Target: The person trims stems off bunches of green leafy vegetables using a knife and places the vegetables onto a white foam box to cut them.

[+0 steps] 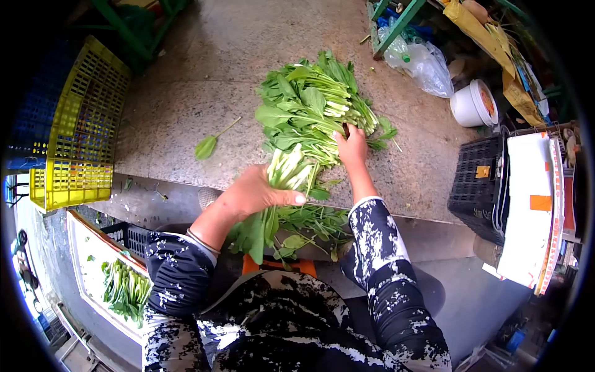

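Note:
A bunch of leafy greens [290, 168], pale stem ends up and leaves hanging down, is gripped in my left hand [246, 193], the thumb laid across the stems. Ahead of it a large heap of the same greens [310, 99] lies on the stone surface [198, 118]. My right hand [353, 147] reaches into the heap's near right side, its fingers closed on stems there. A small dark patch shows between that thumb and forefinger; I cannot tell what it is. Loose greens [310, 226] hang below the surface's front edge, close to my lap.
One loose leaf [206, 147] lies left of the heap. A yellow crate [83, 124] stands at the left, with a white foam box [93, 273] of greens below. On the right are a white tub [474, 104], plastic bags [424, 68], a black crate [476, 186] and a white foam panel [528, 208].

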### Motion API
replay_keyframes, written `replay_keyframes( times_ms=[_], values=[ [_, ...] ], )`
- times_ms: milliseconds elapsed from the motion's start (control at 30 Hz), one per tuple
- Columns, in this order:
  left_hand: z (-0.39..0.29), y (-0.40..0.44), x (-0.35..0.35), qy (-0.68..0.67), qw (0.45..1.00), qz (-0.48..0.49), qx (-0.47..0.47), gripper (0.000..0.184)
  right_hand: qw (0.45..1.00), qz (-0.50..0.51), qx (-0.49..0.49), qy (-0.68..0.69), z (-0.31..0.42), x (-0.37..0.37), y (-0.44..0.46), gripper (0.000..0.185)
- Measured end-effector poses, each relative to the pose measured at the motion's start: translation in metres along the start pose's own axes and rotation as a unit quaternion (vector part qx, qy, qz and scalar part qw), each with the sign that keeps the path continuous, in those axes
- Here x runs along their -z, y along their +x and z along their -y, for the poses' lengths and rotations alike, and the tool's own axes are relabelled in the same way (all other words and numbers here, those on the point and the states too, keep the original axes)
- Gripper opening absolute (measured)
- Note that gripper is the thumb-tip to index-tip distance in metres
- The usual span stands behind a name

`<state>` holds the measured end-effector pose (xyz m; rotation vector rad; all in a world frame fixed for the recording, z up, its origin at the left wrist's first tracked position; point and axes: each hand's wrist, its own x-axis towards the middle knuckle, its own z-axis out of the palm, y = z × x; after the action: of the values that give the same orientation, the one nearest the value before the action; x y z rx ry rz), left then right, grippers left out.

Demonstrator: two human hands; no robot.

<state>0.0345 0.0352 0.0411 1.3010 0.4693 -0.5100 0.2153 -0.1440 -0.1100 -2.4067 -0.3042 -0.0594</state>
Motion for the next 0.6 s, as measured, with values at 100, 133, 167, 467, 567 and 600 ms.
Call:
replay_keyframes(
  times_ms=[100, 133, 167, 467, 567, 600],
  values=[
    [0.011, 0.006, 0.000, 0.076, 0.989, -0.023, -0.122, 0.045, 0.996, 0.008, -0.010, -0.091, -0.001, -0.002, 0.007, 0.035],
    [0.013, 0.008, 0.002, 0.074, 0.989, -0.025, -0.122, 0.045, 0.995, 0.035, -0.036, -0.088, -0.001, 0.001, 0.009, 0.034],
    [0.015, 0.009, 0.003, 0.120, 0.986, -0.046, -0.102, 0.041, 0.996, 0.016, -0.008, -0.088, -0.002, 0.004, 0.010, 0.029],
    [0.008, 0.008, -0.007, 0.481, 0.698, -0.280, -0.451, 0.027, 0.978, 0.151, 0.016, 0.143, 0.076, 0.079, -0.052, 0.020],
    [0.004, 0.003, -0.011, 0.469, 0.735, -0.244, -0.425, 0.029, 0.947, 0.215, 0.016, 0.239, 0.094, 0.090, -0.081, 0.021],
    [0.005, 0.001, -0.012, 0.445, 0.781, -0.216, -0.381, 0.026, 0.935, 0.229, -0.002, 0.270, 0.097, 0.092, -0.087, 0.020]
  ],
)
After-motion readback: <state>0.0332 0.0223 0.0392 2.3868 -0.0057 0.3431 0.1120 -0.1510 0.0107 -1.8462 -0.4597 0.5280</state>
